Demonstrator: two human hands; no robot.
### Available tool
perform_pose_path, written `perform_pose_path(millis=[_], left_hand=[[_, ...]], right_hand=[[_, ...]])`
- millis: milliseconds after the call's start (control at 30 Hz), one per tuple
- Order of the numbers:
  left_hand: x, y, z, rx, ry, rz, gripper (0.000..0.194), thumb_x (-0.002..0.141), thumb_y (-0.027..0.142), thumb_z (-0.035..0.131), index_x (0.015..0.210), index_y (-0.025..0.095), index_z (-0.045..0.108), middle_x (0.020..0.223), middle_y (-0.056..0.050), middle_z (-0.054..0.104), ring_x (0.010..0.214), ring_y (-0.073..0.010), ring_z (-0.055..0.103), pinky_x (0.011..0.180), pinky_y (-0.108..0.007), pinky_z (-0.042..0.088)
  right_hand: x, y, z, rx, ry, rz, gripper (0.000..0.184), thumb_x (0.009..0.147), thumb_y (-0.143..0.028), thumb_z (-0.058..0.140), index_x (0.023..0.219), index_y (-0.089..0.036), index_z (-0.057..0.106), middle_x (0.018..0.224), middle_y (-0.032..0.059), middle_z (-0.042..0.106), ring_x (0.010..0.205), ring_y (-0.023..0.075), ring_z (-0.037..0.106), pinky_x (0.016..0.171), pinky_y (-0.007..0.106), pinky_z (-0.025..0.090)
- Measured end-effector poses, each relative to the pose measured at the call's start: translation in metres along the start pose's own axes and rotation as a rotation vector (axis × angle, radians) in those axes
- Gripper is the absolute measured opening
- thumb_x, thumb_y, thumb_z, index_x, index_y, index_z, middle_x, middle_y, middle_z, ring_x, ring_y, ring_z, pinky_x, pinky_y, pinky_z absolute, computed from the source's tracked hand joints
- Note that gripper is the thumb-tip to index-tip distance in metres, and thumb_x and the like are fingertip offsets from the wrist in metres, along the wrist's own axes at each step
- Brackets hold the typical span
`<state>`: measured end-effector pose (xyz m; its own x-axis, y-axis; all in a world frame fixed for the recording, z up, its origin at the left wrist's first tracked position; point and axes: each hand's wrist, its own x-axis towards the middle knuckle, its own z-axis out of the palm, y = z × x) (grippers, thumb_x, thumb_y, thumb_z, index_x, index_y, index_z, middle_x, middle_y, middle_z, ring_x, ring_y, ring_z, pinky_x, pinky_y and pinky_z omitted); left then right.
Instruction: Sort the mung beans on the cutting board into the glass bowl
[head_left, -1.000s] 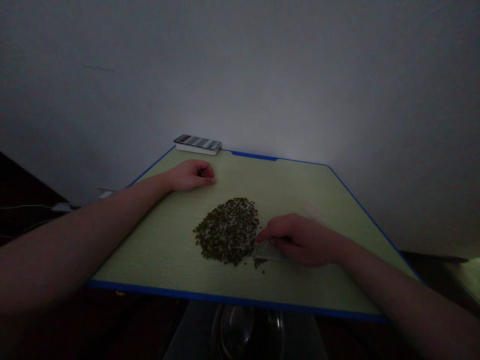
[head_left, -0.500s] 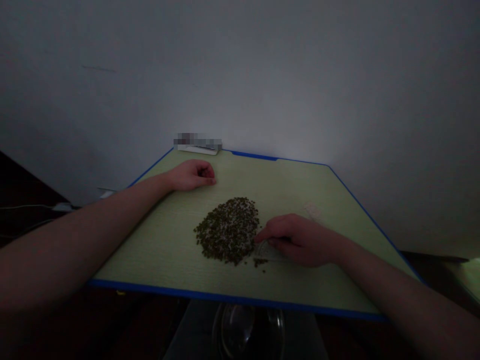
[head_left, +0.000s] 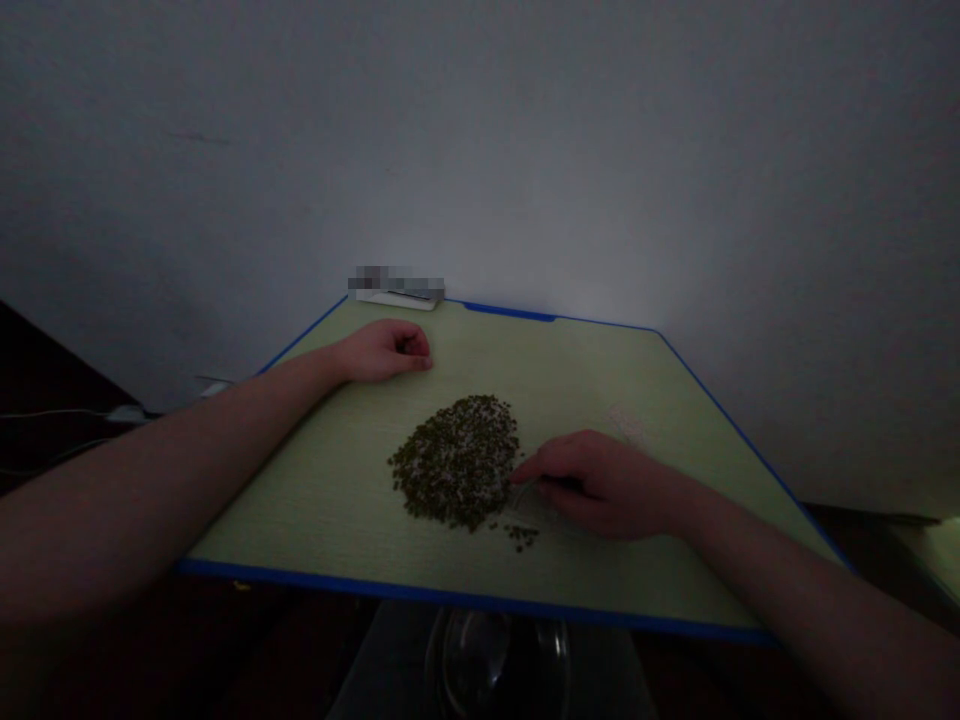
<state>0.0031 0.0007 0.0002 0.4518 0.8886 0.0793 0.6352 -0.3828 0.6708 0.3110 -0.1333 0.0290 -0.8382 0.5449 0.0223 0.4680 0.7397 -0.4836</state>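
A heap of small dark green beans mixed with white rice-like grains (head_left: 457, 460) lies mid-table. My right hand (head_left: 600, 485) rests at the heap's right side, index finger stretched to its edge and thumb apart below; it holds nothing visible. A few beans (head_left: 521, 537) lie loose below that fingertip, and pale grains (head_left: 529, 510) are spread beside the hand, partly hidden by it. Beyond the heap to the left, my left hand (head_left: 386, 350) lies on its side on the table, fingers curled in and thumb against them, with nothing seen inside.
The pale table (head_left: 315, 510) has a blue edge and stands against a grey wall. At its far left corner sits a white object (head_left: 397, 298), partly blurred out. A small patch of pale grains (head_left: 626, 422) lies behind my right hand. Below the front edge, a shiny round bowl (head_left: 495, 660) rests on my lap.
Several loose beans below my right index finger have shifted slightly toward the front edge and spread. My right hand has moved very little; my left hand is still.
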Motion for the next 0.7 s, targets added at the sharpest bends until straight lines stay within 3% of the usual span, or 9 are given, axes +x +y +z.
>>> perform_pose_path(millis=[167,400,700], left_hand=[[0.0000,0.0001,0.0005,-0.034,-0.012,-0.016,0.028,0.066,0.041,0.065,0.076,0.016,0.058,0.060,0.003,0.052,0.053,-0.0091,0.044,0.049,-0.022,0.034],[0.0003,0.0008,0.0003,-0.014,-0.003,-0.014,0.028,0.065,0.040,0.066,0.076,0.016,0.059,0.061,0.002,0.054,0.054,-0.0098,0.045,0.049,-0.023,0.034],[-0.0004,0.0009,0.0003,-0.008,-0.004,-0.012,0.029,0.065,0.041,0.066,0.077,0.015,0.060,0.060,0.002,0.054,0.053,-0.0099,0.045,0.049,-0.023,0.033]], right_hand=[[-0.0010,0.0007,-0.0009,-0.050,0.003,0.022,0.039,0.075,-0.008,0.047,0.106,-0.019,0.067,0.080,0.0027,0.071,0.063,0.0126,0.058,0.061,0.023,0.041],[-0.0001,-0.0011,0.0009,-0.044,0.005,0.023,0.038,0.077,-0.010,0.047,0.108,-0.018,0.067,0.085,0.0041,0.071,0.070,0.0138,0.060,0.065,0.024,0.041],[-0.0035,0.0022,-0.0020,-0.054,0.010,0.098,0.036,0.075,-0.010,0.047,0.103,-0.017,0.068,0.067,0.0005,0.065,0.053,0.0105,0.051,0.055,0.022,0.036]])
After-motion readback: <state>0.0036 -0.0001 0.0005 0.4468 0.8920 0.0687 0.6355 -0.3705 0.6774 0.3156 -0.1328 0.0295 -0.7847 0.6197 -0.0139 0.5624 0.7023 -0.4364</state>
